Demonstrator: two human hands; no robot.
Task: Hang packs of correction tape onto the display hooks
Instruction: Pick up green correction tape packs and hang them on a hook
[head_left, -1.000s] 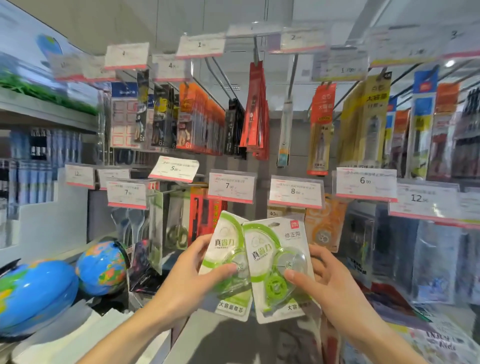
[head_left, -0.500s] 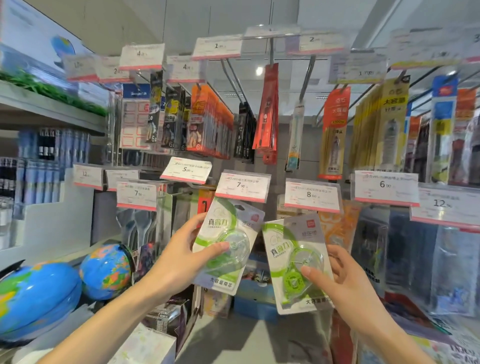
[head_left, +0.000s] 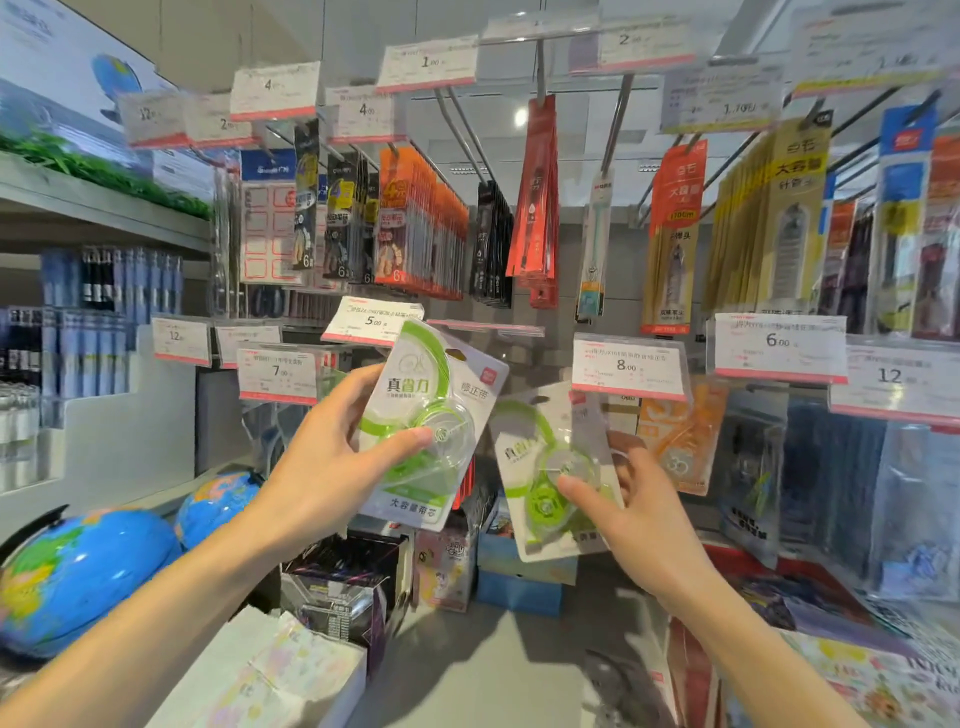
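Stationery aisle, head view: pegboard rows of hanging packets under price tags, globes (head_left: 78, 571) at lower left edge of the shelving. Left hand (head_left: 332, 467) gripping upper pack of correction tape (head_left: 431, 415), thumb on the clear blister, fingers behind the card; pack tilted, long axis leaning up and right, hang slot at top near the tag rail (head_left: 483, 328) of an apparently bare hook, itself not clearly visible. Right hand (head_left: 634, 509) pinching lower pack (head_left: 550, 473), blurred, roughly upright, below the 8.00 price tag (head_left: 628, 366). Likely target up and just behind the left pack; left hand nearer, slot needing to line up with the hook tip.
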